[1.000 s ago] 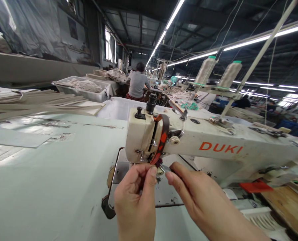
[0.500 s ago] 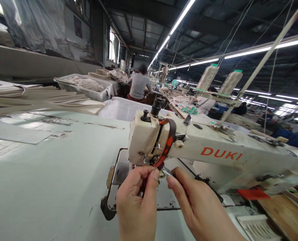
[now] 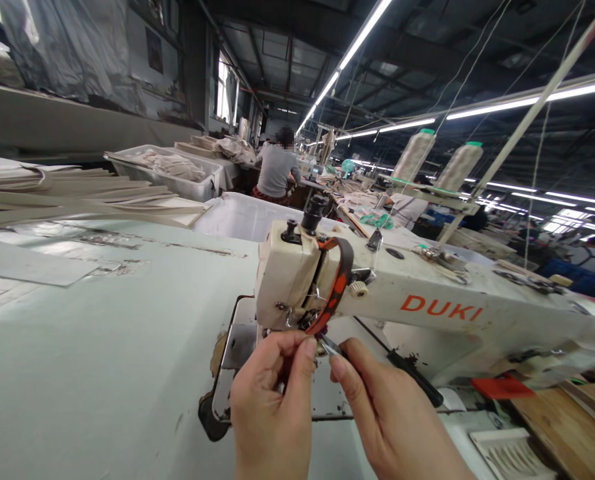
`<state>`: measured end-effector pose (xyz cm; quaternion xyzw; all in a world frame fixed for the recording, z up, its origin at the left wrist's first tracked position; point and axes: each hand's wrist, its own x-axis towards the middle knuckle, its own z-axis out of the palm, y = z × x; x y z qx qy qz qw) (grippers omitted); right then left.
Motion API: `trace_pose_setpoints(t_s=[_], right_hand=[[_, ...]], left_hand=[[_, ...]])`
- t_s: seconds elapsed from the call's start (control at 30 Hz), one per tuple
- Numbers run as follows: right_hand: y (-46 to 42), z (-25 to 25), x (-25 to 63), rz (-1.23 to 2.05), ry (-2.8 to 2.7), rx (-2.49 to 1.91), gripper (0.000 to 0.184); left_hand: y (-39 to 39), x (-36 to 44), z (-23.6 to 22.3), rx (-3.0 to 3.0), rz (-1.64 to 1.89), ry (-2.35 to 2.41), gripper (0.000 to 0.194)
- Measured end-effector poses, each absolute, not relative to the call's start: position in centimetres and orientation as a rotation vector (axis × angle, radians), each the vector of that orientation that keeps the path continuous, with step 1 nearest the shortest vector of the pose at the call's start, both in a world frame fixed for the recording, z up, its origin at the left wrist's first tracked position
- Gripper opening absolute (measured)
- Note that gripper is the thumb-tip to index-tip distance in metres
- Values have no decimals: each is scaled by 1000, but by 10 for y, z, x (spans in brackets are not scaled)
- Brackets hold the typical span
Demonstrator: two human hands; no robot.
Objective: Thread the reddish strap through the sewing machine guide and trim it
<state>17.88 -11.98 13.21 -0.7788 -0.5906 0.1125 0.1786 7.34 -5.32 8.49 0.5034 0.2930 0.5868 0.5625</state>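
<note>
A white sewing machine point(image 3: 427, 287) marked DUKI stands before me. A dark strap with orange patches point(image 3: 344, 273) loops down from its head toward my fingers. My left hand point(image 3: 275, 393) is closed in a pinch below the needle area, at the strap's lower end; its fingertips hide what they grip. In my right hand point(image 3: 377, 400), closed between thumb and forefinger, is a small pointed metal tool point(image 3: 330, 347). Its silver tip points left, close to my left fingertips. Whether it is snips or tweezers I cannot tell.
A screwdriver with a black handle point(image 3: 417, 379) lies under the machine arm. Fabric pieces point(image 3: 92, 190) are stacked at the left, near a white bin point(image 3: 212, 183). Thread cones point(image 3: 415, 157) stand behind the machine. A person in grey point(image 3: 277, 170) sits farther back.
The metal tool and my right hand have shifted slightly left, nearer my left fingertips. My left hand keeps its pinch. The view has moved a little.
</note>
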Motion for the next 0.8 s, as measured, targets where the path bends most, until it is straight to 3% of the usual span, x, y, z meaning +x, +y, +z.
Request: trace_pose_setpoints(t_s=[0.2, 0.5, 0.67, 0.8], right_hand=[[-116, 134, 177, 400, -1630, -2238, 42], [-108, 136, 172, 516, -1509, -1996, 42], [-99, 141, 170, 902, -1198, -1802, 40], [-96, 135, 173, 629, -1382, -1877, 44]], left_hand=[[-54, 73, 87, 1202, 1393, 707, 8], [-40, 68, 84, 1942, 1775, 669, 14], [-37, 68, 84, 2071, 1833, 615, 14], [-34, 68, 85, 2090, 1859, 601, 14]])
